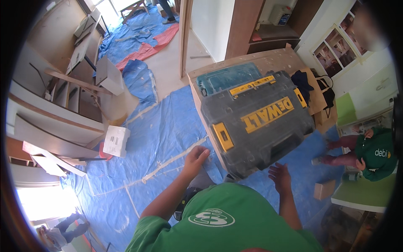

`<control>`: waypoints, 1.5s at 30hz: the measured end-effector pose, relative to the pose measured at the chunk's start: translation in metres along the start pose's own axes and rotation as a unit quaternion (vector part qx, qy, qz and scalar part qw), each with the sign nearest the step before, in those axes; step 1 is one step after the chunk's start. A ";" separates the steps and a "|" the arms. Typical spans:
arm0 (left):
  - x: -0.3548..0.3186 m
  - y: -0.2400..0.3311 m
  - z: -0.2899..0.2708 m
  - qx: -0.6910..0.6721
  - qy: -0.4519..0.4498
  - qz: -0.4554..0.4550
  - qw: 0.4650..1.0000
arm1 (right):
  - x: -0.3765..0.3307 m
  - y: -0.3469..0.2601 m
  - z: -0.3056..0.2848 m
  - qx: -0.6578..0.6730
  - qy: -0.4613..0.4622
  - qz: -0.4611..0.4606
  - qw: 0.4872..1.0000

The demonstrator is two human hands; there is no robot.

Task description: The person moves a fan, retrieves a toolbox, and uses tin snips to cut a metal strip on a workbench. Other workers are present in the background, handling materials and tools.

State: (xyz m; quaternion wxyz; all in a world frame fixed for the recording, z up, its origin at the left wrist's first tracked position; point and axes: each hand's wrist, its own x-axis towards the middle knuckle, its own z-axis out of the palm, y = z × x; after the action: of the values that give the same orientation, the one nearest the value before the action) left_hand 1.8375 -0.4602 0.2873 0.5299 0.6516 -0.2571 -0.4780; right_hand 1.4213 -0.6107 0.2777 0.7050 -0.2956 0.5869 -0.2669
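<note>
A large black tool case [264, 122] with yellow latches lies flat on a wooden table [210, 65], its handle side toward me. My left hand [196, 161] is just off the case's left front corner, fingers loosely curled and nothing visible in them. Beside the handle [285, 147], on the near right, my right hand [280, 177] hovers with its fingers spread. Neither hand appears to hold the case. Behind it on the table sits a teal case [228, 78], partly covered by the black one.
Blue sheeting [168, 126] with taped seams covers the floor. A white box [116, 141] stands at left, near dismantled cabinets [69, 94]. One person in a green top [375, 155] is at right; others are at lower left and far back. A small brown box [324, 190] sits at right.
</note>
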 end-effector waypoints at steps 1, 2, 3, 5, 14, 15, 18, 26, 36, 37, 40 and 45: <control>0.015 0.004 -0.005 -0.027 -0.002 0.018 0.999 | -0.002 -0.011 0.019 0.027 -0.006 -0.017 0.999; 0.031 0.008 -0.008 -0.046 0.000 0.027 0.999 | -0.003 -0.021 0.037 0.049 -0.015 -0.037 0.998; 0.044 0.012 -0.012 -0.065 0.001 0.035 0.997 | -0.005 -0.029 0.051 0.063 -0.037 -0.056 0.996; 0.069 0.022 -0.022 -0.086 -0.012 0.015 0.996 | -0.009 -0.036 0.079 0.108 0.004 -0.096 0.990; 0.130 0.056 -0.043 -0.154 -0.112 -0.082 0.978 | -0.015 -0.060 0.129 0.154 0.150 -0.126 0.969; 0.133 0.058 -0.044 -0.156 -0.121 -0.102 0.975 | -0.014 -0.060 0.132 0.151 0.143 -0.134 0.969; 0.138 0.062 -0.045 -0.131 -0.166 -0.121 0.970 | -0.008 -0.056 0.142 0.189 0.177 -0.128 0.957; 0.139 0.067 -0.049 -0.157 -0.186 -0.171 0.955 | 0.008 -0.054 0.153 0.084 0.360 -0.116 0.922; 0.135 0.100 -0.038 -0.119 -0.194 -0.141 0.963 | 0.003 -0.053 0.161 0.112 0.368 -0.162 0.908; 0.135 0.102 -0.037 -0.127 -0.200 -0.144 0.961 | 0.003 -0.053 0.161 0.092 0.384 -0.163 0.904; 0.134 0.107 -0.035 -0.138 -0.190 -0.166 0.958 | 0.004 -0.053 0.161 0.068 0.393 -0.158 0.903; 0.137 0.108 -0.035 -0.133 -0.189 -0.165 0.959 | 0.001 -0.056 0.162 0.034 0.410 -0.148 0.899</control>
State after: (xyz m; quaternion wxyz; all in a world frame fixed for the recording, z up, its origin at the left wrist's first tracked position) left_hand 1.9431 -0.5930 0.3396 0.4668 0.5063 -0.1757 -0.7035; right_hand 1.5793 -0.6329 0.3394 0.3642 -0.2191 0.7642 -0.4852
